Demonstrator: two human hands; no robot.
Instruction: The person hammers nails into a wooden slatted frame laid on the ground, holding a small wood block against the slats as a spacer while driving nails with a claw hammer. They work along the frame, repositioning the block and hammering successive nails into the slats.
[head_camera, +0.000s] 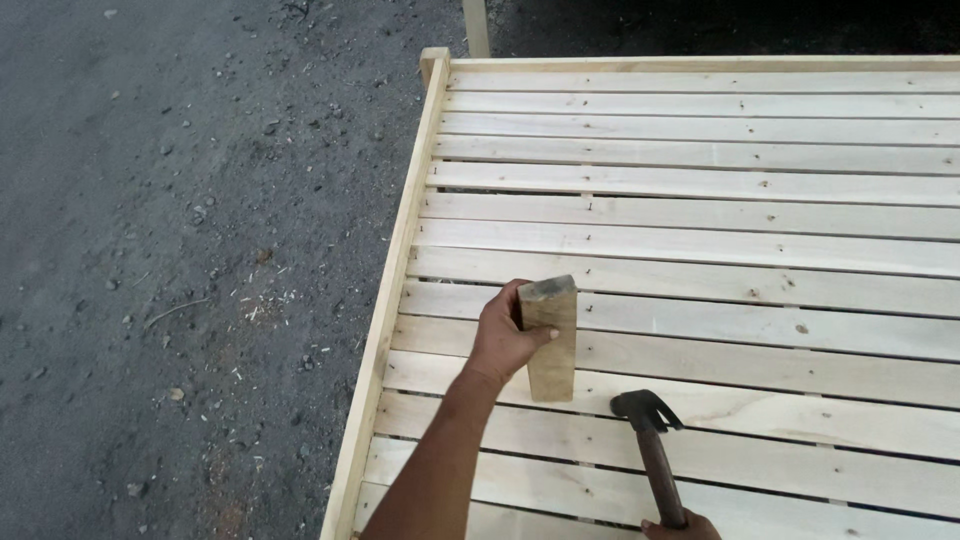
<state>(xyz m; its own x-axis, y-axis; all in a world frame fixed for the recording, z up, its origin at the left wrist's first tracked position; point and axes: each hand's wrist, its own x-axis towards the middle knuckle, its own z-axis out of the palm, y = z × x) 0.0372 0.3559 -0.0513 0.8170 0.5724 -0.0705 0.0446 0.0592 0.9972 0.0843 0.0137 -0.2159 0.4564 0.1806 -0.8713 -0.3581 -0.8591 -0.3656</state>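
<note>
The left hand (503, 343) holds a short wood block (551, 338). The fingers are wrapped round its upper part, with the thumb across the front. The block stands up on end, and its bottom looks to rest on a slat of the frame (700, 250). The top end of the block looks grey and rough.

The right hand (682, 525) is at the bottom edge of the picture, and only a bit of it shows. It is closed round the handle of a hammer (652, 440). The handle is dark brown. The black head points up and away from the person. It sits just to the right of the block, low down near its bottom end, and does not touch it. I cannot tell if the head rests on the slats or hangs just above them.

The frame is made of many pale wood slats lying side by side with thin gaps between them. Small nails dot the slats. A long side rail (385, 320) runs down the left edge.

Left of the frame is dark ground (180, 250) with little stones and bits of wood chip.
</note>
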